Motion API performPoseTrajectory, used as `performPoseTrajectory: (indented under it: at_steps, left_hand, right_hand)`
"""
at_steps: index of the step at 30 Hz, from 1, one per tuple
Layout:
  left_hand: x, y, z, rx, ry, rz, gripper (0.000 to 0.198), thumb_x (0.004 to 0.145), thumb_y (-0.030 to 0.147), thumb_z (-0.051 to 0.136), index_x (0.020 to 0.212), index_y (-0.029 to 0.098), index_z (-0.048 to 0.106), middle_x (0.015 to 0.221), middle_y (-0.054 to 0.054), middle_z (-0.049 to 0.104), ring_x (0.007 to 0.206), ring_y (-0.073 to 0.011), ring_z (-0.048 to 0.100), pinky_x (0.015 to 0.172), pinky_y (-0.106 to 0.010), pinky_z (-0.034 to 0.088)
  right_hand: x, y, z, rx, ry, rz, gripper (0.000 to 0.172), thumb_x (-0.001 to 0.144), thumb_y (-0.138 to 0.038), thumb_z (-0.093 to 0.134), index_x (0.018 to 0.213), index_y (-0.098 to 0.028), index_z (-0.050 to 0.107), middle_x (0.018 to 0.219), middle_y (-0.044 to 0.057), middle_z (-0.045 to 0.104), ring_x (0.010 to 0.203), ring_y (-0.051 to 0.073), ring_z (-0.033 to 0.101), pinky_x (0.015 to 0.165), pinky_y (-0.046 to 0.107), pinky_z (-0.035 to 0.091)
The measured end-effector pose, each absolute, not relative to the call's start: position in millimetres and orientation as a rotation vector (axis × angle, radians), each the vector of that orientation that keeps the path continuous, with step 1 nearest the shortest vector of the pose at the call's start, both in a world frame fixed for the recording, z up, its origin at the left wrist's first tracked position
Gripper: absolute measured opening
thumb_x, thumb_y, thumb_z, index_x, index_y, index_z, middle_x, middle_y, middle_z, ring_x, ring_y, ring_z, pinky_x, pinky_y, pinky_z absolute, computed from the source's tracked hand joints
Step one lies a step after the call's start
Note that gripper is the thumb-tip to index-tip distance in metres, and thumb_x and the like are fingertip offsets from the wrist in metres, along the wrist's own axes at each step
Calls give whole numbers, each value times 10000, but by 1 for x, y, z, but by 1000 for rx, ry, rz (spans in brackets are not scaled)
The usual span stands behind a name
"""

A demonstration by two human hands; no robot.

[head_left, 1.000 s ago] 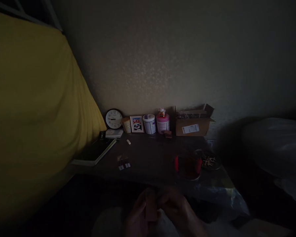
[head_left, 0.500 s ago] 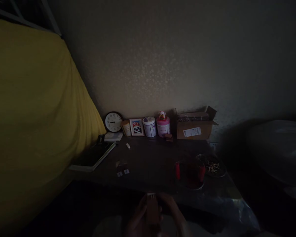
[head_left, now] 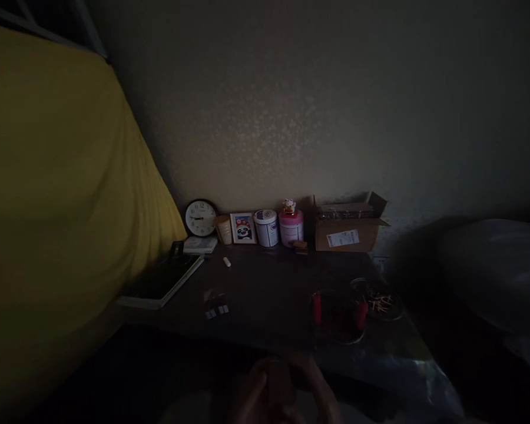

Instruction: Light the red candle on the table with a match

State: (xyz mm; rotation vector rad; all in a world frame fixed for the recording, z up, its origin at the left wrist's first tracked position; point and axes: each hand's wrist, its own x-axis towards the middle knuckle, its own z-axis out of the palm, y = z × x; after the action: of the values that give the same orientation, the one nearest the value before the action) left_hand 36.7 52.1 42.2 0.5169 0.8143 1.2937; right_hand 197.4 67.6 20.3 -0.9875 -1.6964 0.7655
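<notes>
In dim light at the bottom of the head view, a small brown matchbox (head_left: 280, 381) stands on end between my hands. My left hand (head_left: 249, 390) is closed round its left side. My right hand (head_left: 317, 386) curls over from the right, its fingertips at the box's top end. Shadow hides the exact finger contact. Beyond them on the dark table (head_left: 265, 297), a clear round dish (head_left: 344, 340) holds two red candles (head_left: 317, 310). Beside it, a second round dish (head_left: 400, 317) holds several scattered matchsticks (head_left: 380, 303).
Along the wall stand a clock (head_left: 201, 218), a cup (head_left: 224, 229), a framed panda picture (head_left: 243, 228), two canisters (head_left: 266, 228) and an open cardboard box (head_left: 347, 234). A book (head_left: 163, 285) lies left by a yellow cloth (head_left: 62, 176). A small white-tabbed item (head_left: 216, 303) lies front left.
Pale match ends showed at the matchbox's top before; now that end looks dark. The box and both hands sit slightly lower and to the right. The view has shifted a little.
</notes>
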Motion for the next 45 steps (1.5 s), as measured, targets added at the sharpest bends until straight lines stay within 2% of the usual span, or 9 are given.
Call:
performPoseTrajectory:
  at_steps: [6,13,18,21,24,26,31,38,45]
  left_hand:
    - [36,51,46,730,944,1405,433,601,386,827,1012,298,725,1061,-79,744,1137,-354,595,977,-460,446]
    - [35,48,51,808,1161,1429,322,605,429,820,883,274,767,967,-72,770,979,-314,660,880,-404,496]
    - [22,60,38,646,1066,1365,330,621,484,801,831,230,786,917,-97,791,950,-288,685,843,-361,502]
    - [20,61,42,587,895,1295,356,589,463,830,861,238,792,980,-92,787,972,-255,677,852,-331,496]
    - [28,57,64,572,935,1341,394,526,478,859,838,247,793,978,-78,782,968,-228,652,848,-305,481]
    - [34,54,78,621,1017,1354,353,571,465,840,843,246,789,907,-71,774,934,-222,640,843,-311,469]
    - [39,50,86,749,1041,1347,282,677,435,773,870,229,771,817,-49,715,824,-197,590,808,-325,457]
    - [44,50,86,856,1055,1348,307,727,440,728,939,217,739,935,-82,718,969,-268,597,893,-392,444]
    - [48,54,83,923,1074,1352,244,789,392,680,946,210,723,965,-78,738,965,-262,629,863,-369,475]
  right_hand:
    - [203,78,32,-901,-1801,833,565,804,-390,674,1335,-331,488,1310,65,599,1195,270,594,969,357,535]
    - [206,76,32,-879,-1582,1112,490,794,-430,691,1248,-291,568,1251,67,644,1156,237,621,985,328,518]
    - [214,83,43,-944,-1265,1287,267,815,-461,659,945,-229,684,953,53,724,930,202,692,829,269,564]
    - [216,86,51,-994,-1141,1330,285,797,-489,670,822,-208,705,835,39,717,834,174,674,780,239,544]
    - [215,88,53,-986,-1037,1395,305,755,-503,709,832,-208,728,821,40,721,810,164,664,768,235,534]
    - [214,88,56,-978,-997,1416,298,732,-493,733,825,-211,740,801,36,716,787,160,662,753,236,535]
    - [209,83,69,-939,-1122,1216,205,752,-426,734,754,-221,739,872,25,679,799,145,651,713,200,542]
    - [198,76,68,-932,-1287,897,166,821,-388,676,872,-239,729,841,25,728,772,150,700,691,186,576]
    - [197,76,70,-908,-1431,730,115,871,-323,629,849,-244,709,820,12,736,746,128,707,682,159,570]
